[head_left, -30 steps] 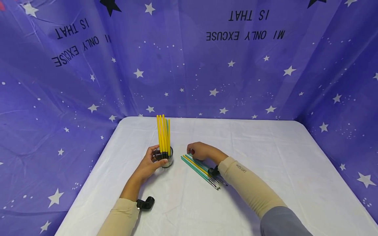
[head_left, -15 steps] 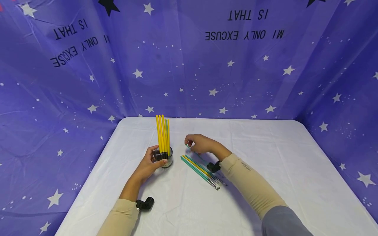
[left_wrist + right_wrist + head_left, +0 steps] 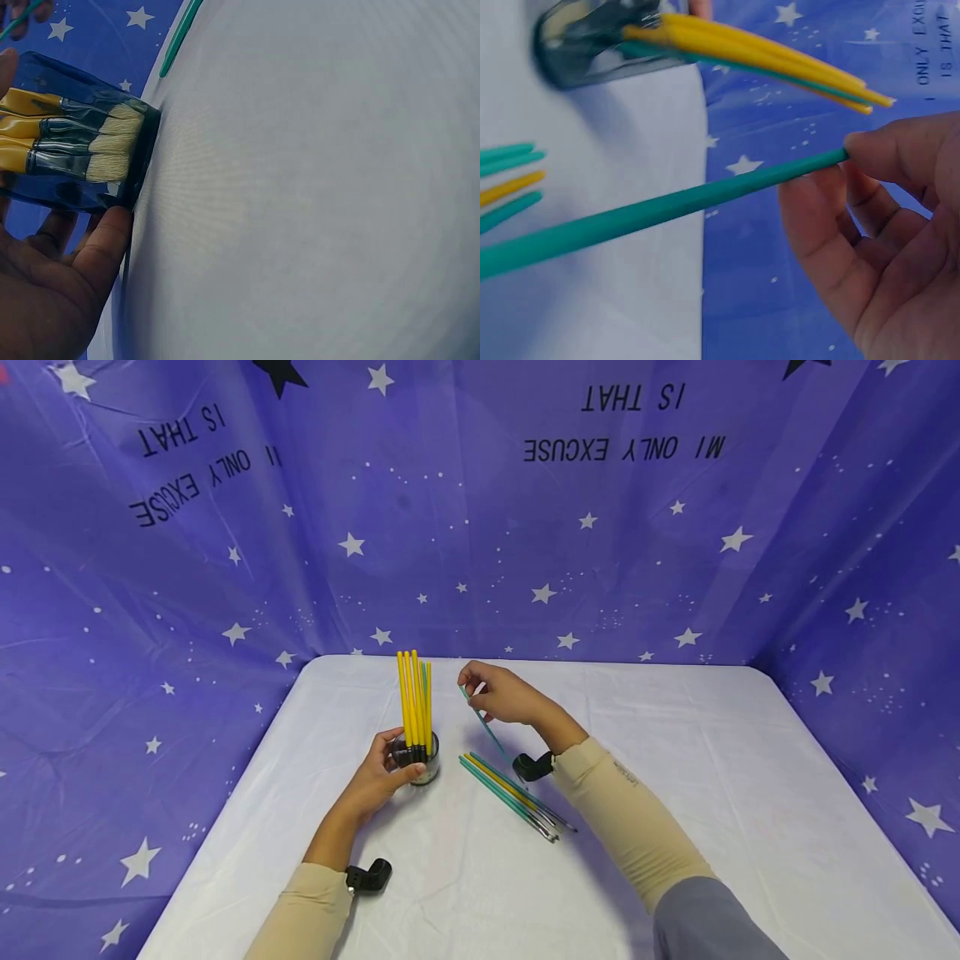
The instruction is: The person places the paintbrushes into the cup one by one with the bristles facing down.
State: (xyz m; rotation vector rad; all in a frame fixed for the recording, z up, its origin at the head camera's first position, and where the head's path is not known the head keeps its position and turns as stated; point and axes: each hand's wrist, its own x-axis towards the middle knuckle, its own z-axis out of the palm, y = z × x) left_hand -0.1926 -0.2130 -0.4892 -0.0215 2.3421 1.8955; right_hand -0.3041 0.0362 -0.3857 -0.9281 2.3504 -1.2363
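Observation:
My left hand grips a clear glass that stands on the table. Inside it several yellow-handled paintbrushes stand with their pale bristles down, as the left wrist view shows, along with a thin green handle. To the right of the glass, my right hand pinches a green paintbrush near the end of its handle. That brush slants down from the fingers, above the table, and its lower end is partly hidden behind the black wrist camera in the head view.
A small row of green and yellow paintbrushes lies on the white-covered table, handles toward the glass. A black camera is worn on the left wrist, another on the right. A purple star-printed curtain surrounds the table.
My right hand has lifted a green paintbrush off the row and raised it away over the table, its handle tilting steeper. My left hand and the glass have stayed put.

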